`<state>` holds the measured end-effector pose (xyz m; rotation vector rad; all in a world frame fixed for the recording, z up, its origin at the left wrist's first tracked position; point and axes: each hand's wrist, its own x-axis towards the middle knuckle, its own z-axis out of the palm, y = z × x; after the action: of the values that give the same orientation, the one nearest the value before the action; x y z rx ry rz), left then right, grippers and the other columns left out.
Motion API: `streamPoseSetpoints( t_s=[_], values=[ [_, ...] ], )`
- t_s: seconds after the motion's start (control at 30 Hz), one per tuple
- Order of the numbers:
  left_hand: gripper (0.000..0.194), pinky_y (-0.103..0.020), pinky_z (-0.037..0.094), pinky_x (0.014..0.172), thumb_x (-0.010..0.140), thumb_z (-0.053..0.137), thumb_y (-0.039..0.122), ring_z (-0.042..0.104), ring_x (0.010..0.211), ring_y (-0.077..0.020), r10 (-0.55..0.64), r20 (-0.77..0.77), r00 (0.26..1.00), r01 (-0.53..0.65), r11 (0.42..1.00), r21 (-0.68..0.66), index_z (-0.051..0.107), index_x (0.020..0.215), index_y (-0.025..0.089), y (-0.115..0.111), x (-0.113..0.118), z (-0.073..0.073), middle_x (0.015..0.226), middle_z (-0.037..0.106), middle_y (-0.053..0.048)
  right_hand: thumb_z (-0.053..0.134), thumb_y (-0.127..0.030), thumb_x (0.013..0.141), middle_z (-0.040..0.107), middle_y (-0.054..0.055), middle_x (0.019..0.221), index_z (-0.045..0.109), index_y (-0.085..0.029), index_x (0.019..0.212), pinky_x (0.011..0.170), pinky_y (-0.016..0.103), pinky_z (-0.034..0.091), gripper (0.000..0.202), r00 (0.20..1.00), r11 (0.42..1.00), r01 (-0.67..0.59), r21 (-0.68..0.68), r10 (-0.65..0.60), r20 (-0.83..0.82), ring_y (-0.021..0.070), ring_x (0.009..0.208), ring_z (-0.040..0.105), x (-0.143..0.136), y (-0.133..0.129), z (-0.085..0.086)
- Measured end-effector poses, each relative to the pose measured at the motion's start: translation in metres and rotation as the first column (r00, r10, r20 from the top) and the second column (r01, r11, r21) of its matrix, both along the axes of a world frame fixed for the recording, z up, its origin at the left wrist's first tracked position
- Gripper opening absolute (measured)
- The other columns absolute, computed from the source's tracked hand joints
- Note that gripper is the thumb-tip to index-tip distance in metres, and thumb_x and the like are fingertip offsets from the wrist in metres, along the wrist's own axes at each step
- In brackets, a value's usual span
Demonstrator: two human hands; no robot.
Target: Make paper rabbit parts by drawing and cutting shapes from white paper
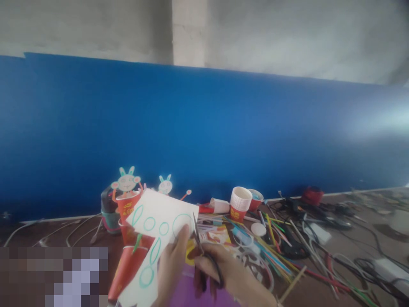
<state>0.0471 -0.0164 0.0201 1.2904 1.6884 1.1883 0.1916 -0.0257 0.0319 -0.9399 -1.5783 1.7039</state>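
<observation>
So the left hand (pixel 175 252) is holding up the paper (pixel 169 204), with the thumb pressing on its front near the big round outline and the fingers clamping it from behind. The right hand (pixel 221 265) is gripping the scissors (pixel 198 238), fingers curling around the black handles, and the blades are pointing up right by the paper's right edge. Can't really tell how wide the blades are opening, it's kinda blurry. The paper is sitting in front of the red cups (pixel 131 266) and it's showing 6 green outlines: 4 rounds and 2 leaf shapes. Over on the left, 1 bunny cutout (pixel 127 182) with green-edged ears is standing above a red cup, and bunny no. 2 (pixel 165 186) is peeking out from behind the paper. A purple sheet (pixel 187 292) is lying below the hands. To the right of the paper, a cup stack (pixel 241 200) is standing upright with another cup (pixel 256 199) just beside it, and a white cup (pixel 220 205) is lying on its side to the left of the stack. Colorful sticks (pixel 273 251) are lying all over the table (pixel 86 234) in front of those, and black cables (pixel 348 247) are tangling farther right. A blue panel (pixel 204 128) is running behind everything.
</observation>
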Motion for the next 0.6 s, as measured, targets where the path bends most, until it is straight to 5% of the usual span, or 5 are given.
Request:
streamPoseSetpoints(
  t_s=[0.2,0.47,0.6],
  values=[
    [0.057,-0.031,0.053,0.065,0.079,0.041,0.062,0.068,0.072,-0.0274,-0.106,0.051,0.993,0.110,0.990,-0.083,0.074,0.087,0.016,-0.009,0.005,-0.004,0.064,0.072,-0.008,0.057,-0.044,0.080,0.059,-0.002,0.055,0.056,-0.015,0.081,0.037,0.016,0.038,0.029,0.989,0.984,0.146,0.100,-0.144,-0.032,0.0096,0.045,0.053,-0.009,0.009,-0.014],
    [0.050,-0.028,0.049,0.080,0.074,0.050,0.054,0.067,0.090,-0.0269,-0.122,-0.024,0.992,0.122,0.993,-0.004,0.072,0.099,0.017,-0.014,0.004,0.004,0.094,0.075,-0.008,0.063,-0.031,0.078,0.055,-0.004,0.059,0.050,-0.018,0.068,0.041,0.017,0.034,0.020,0.982,0.962,0.190,0.197,-0.189,-0.025,0.0069,0.047,0.047,-0.011,0.008,-0.010],
    [0.051,-0.028,0.050,0.072,0.077,0.046,0.056,0.068,0.079,-0.0264,-0.114,0.004,0.993,0.114,0.988,-0.107,0.075,0.085,0.015,-0.014,0.006,0.010,0.076,0.075,-0.009,0.062,-0.029,0.078,0.052,-0.005,0.056,0.048,-0.019,0.065,0.042,0.017,0.035,0.021,0.981,0.960,0.195,0.200,-0.188,-0.052,0.0067,0.046,0.045,-0.012,0.008,-0.011]
  ],
)
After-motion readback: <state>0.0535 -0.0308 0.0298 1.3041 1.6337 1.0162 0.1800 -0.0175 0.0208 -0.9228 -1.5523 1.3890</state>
